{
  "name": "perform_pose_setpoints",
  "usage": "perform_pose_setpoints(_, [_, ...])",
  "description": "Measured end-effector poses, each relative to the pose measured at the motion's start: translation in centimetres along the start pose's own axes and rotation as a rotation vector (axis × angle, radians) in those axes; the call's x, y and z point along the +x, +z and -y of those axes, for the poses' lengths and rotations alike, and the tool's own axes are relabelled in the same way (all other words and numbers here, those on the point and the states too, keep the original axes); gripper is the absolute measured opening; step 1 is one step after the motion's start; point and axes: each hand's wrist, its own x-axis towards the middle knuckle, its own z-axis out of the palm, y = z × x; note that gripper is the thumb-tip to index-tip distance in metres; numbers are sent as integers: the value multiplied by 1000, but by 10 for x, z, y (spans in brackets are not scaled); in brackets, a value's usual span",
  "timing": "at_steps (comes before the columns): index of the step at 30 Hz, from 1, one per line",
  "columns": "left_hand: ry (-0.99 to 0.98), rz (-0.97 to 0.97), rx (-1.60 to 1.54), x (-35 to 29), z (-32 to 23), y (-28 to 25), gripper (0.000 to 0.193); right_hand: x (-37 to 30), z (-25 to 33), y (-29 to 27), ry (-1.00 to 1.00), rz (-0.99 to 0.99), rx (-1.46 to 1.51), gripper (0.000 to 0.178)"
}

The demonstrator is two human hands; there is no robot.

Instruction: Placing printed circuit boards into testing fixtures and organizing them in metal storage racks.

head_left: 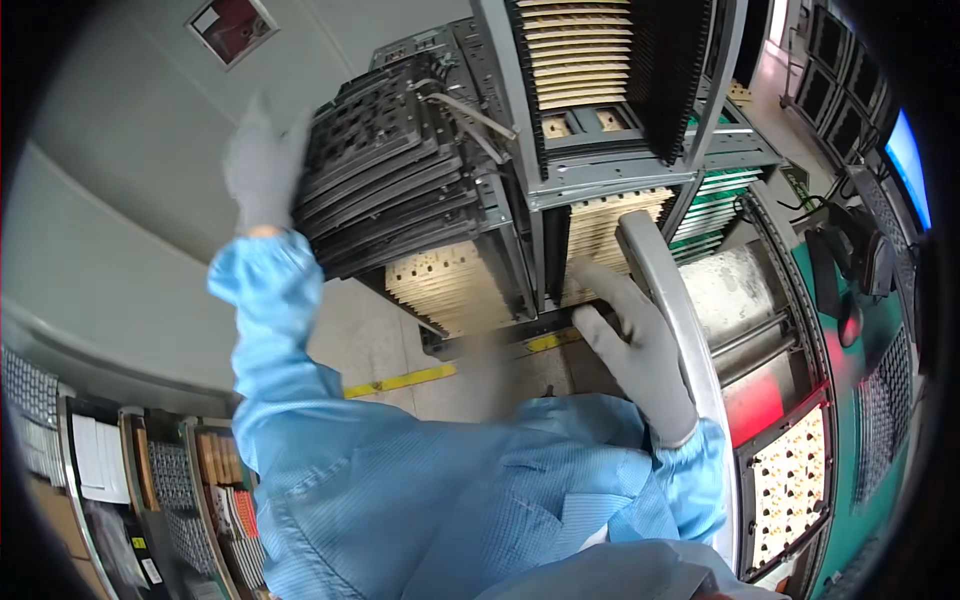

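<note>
My left hand point(262, 170), in a grey glove and blurred, is raised with fingers stretched upward. It is beside the left edge of a stack of black fixture frames point(375, 150); whether it touches them I cannot tell. The frames lie slightly fanned on top of a rack with cream-coloured boards point(450, 285). My right hand point(640, 350), also gloved, has its thumb and fingers apart and nothing between them. It hovers beside a thick silver rail point(670, 300), in front of a second rack of cream boards point(615, 235).
An upright magazine point(575, 55) of slotted boards stands at the far middle. Right of the rail, a machine bed holds a framed board panel point(790, 490). Green-edged boards point(715, 205) sit in a rack behind. Shelves with trays point(150, 480) line the lower left. Yellow tape point(400, 381) marks the floor.
</note>
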Motion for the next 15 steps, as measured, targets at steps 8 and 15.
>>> perform_pose_setpoints(8, [-730, 990, -784, 11, 174, 78, 69, 25, -15, 31, 8, 62, 318, 42])
perform_pose_setpoints(15, [-745, 441, -1732, -17, 97, -24, 44, 19, -16, 28, -18, -130, 254, 56])
